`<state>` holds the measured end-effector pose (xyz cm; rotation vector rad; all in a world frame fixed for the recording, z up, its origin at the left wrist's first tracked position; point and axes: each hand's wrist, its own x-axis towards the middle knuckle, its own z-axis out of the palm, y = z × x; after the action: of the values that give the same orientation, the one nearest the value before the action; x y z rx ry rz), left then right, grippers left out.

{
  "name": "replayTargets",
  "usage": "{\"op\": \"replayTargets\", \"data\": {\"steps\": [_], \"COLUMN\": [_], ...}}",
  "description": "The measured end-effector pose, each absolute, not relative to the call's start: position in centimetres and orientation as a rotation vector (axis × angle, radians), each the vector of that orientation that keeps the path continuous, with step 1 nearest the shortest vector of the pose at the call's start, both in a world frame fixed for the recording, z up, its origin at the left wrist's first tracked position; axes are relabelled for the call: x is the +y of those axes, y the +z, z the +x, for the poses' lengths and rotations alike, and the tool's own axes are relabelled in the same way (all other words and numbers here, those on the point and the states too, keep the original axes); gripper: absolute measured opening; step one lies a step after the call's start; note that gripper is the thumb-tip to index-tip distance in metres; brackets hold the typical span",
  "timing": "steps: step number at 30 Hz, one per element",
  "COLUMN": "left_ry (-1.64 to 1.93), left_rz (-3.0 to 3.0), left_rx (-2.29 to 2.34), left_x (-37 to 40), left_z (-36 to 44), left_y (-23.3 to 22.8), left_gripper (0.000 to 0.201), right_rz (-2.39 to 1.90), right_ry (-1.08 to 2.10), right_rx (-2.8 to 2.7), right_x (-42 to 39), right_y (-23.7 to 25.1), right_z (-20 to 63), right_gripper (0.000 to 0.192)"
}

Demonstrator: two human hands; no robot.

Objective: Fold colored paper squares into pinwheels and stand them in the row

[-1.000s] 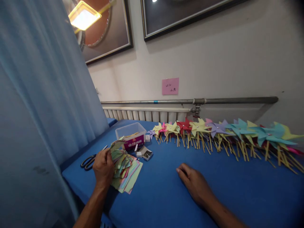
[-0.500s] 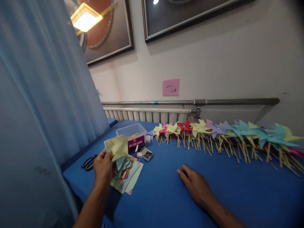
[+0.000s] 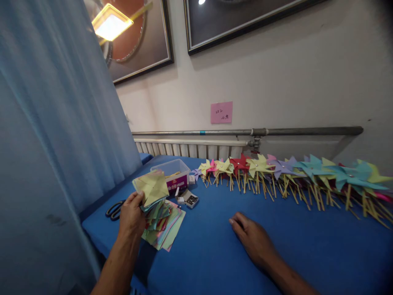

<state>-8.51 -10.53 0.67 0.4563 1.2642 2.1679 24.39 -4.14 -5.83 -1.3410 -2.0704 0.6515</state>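
- Two bare hands are showing over the blue cloth-covered tabletop [image 3: 276,233], well apart from each other.
- The left hand [image 3: 131,215] is gripping a folded pale-yellow paper pinwheel head [image 3: 151,187] by its lower left edge, fingers closed on it, holding it tilted just above the loose pile of cut coloured paper squares [image 3: 164,223].
- The pile is lying on the tabletop just right of that hand, with green, pink and yellow sheets fanning out toward the near edge.
- The right hand [image 3: 252,237] is resting palm down on the bare cloth, fingers loosely flat and pointing left, holding nothing.
- A pair of black-handled scissors [image 3: 115,209] is lying just left of the left hand, near the light blue curtain [image 3: 52,123].
- A clear plastic box with a purple label [image 3: 172,174] is standing just behind the yellow piece.
- A small open cardboard box of dark metal pins [image 3: 190,199] is sitting beside it, to the right of the pile.
- A long row of finished paper pinwheels on wooden sticks [image 3: 285,174] is stretching along the far side of the tabletop, in yellow, red, purple and teal.
- A grey metal pipe [image 3: 276,131] is running along the wall behind the row, under a pink paper note [image 3: 221,112].
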Motion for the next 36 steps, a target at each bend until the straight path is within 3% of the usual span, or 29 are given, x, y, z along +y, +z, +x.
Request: {"op": "replayTargets", "data": {"steps": [3, 11, 15, 18, 20, 22, 25, 36], "left_ry": [2.065, 2.11, 2.219, 2.284, 2.0, 1.454, 0.85, 0.754], "left_rz": [0.458, 0.431, 0.639, 1.228, 1.908, 2.467, 2.71, 2.604], "left_rx": [1.367, 1.303, 1.823, 2.486, 2.709, 2.697, 2.565, 2.572], "left_x": [-10.5, -10.1, -11.0, -12.2, -13.0, -13.7, -14.2, -15.0], "left_z": [-8.4, -8.2, -9.4, -10.9, -11.6, -12.0, -11.8, -10.5], "left_y": [0.4, -0.5, 0.8, 0.9, -0.3, -2.0, -4.4, -4.1], "left_gripper": [0.022, 0.012, 0.018, 0.023, 0.02, 0.016, 0.02, 0.014], "right_rz": [-1.339, -1.353, -1.358, -1.359, -1.358, -1.356, -1.339, -1.325], "right_ry": [0.661, 0.669, 0.672, 0.679, 0.678, 0.679, 0.684, 0.668], "right_rx": [-2.07, -2.071, -2.078, -2.079, -2.074, -2.072, -2.069, -2.079], "right_x": [-4.1, -4.3, -4.2, -4.1, -4.1, -4.1, -4.1, -4.1], "right_y": [-5.8, -5.4, -5.5, -5.5, -5.6, -5.7, -5.7, -5.6], "right_z": [24.3, 24.4, 24.4, 24.4, 24.4, 24.4, 24.4, 24.4], "right_gripper": [0.032, 0.032, 0.033, 0.033, 0.033, 0.032, 0.031, 0.032]}}
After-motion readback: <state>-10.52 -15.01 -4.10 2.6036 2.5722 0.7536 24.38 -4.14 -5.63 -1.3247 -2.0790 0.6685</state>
